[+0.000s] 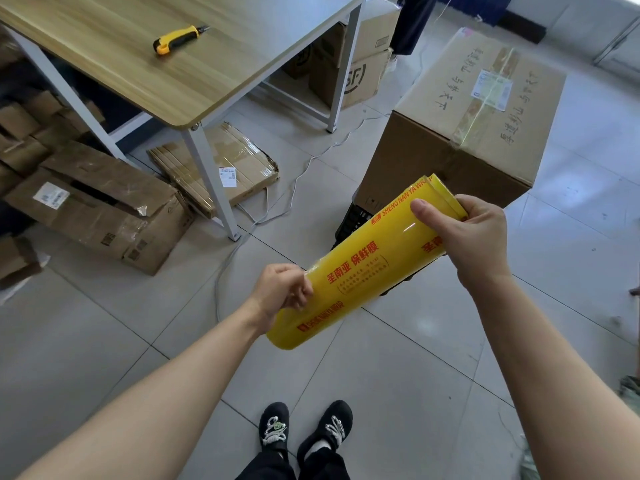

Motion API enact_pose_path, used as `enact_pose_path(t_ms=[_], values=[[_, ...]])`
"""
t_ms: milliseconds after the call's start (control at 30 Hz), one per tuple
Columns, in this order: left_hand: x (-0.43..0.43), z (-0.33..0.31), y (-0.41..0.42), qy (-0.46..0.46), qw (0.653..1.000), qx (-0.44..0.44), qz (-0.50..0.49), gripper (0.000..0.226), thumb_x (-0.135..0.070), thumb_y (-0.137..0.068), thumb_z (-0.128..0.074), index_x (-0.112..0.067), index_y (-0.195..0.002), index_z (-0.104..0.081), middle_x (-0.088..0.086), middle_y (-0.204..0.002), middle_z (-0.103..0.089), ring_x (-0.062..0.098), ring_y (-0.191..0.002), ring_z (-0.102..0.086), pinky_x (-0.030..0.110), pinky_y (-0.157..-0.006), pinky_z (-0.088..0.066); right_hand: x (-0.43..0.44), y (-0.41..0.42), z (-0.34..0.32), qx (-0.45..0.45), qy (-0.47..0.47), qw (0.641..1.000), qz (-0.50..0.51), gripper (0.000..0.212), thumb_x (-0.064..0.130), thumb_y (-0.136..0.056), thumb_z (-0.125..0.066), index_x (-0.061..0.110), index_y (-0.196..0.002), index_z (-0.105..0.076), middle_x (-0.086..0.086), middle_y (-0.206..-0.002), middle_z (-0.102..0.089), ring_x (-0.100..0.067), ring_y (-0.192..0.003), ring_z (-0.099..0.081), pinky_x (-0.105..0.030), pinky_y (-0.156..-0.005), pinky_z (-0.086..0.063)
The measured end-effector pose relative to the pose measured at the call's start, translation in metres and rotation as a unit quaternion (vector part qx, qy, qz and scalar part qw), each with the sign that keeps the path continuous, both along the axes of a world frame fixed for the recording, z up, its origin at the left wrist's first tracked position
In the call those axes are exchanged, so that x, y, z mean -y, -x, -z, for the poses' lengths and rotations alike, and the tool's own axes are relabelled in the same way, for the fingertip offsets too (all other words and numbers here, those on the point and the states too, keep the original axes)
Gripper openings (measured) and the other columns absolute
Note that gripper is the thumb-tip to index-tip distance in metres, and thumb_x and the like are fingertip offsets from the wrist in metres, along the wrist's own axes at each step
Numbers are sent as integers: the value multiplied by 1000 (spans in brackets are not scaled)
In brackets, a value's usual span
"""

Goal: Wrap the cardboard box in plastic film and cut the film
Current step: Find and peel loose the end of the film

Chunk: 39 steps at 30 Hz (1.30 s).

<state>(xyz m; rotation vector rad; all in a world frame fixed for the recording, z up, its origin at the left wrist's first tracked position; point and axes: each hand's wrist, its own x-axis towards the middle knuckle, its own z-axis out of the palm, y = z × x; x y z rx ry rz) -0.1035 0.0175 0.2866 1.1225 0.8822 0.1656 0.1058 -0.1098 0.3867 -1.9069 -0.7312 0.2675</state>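
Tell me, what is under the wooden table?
Under the table lie flattened cardboard and stacked boxes. The tabletop covers whatever sits farther back, so that cannot be seen.

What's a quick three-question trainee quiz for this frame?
1. True or false: the yellow utility knife lies on the floor.
2. Which holds the yellow roll of plastic film? A) left hand only B) right hand only C) both hands
3. Fill in: the right hand grips the roll's end nearer the taped ____.
Key: 1 false, it lies on the wooden table. 2 C. 3 cardboard box.
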Motion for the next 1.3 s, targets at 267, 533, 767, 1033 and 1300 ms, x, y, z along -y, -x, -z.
enact_pose_path(t_ms=[267, 533, 767, 1033, 1300], values=[[-1, -7, -22, -210, 974, -43, 67, 28, -32, -91, -64, -15, -71, -57, 0, -58, -60, 16, -56, -56, 35, -58, -52, -4, 4, 10, 42, 4, 998, -38, 62, 56, -68, -73, -4, -64, -59, -18, -66, -60, -32, -66, -60, -45, -57, -54], [-6, -9, -32, -36, 990, -115, 74, 32, -41, -94, -57, -14, -78, -57, 1, -60, -46, 15, -53, -43, 27, -53, -37, -2, -1, 13, 130, 17, 989, -65, 61, 58, -71, -72, 3, -53, -52, -11, -58, -55, -26, -74, -56, -48, -72, -50], [9, -17, -28, -82, 996, 29, -1, 31, -6, -95, -51, -8, -65, -58, 1, -63, -59, 11, -60, -53, 22, -59, -43, 4, -3, 18, 118, 30, 990, -74, 60, 60, -71, -68, 4, -54, -53, -9, -59, -56, -26, -76, -58, -25, -82, -48], [0, -35, -44, -120, 989, -28, 81, 27, -43, -89, -62, -17, -85, -54, -4, -51, -57, 13, -43, -52, 26, -45, -42, -1, 4, 16, 116, 29, 990, -71, 50, 58, -71, -69, 15, -52, -51, -5, -60, -56, -25, -72, -57, -43, -82, -51], [21, -25, -32, -565, 820, 48, 74, 27, -32, -94, -50, -11, -78, -58, 1, -71, -60, 21, -58, -55, 35, -51, -50, -3, 7, 20, 137, 50, 987, -60, 49, 62, -68, -69, 20, -51, -48, -4, -67, -57, -22, -82, -56, -49, -74, -51]])
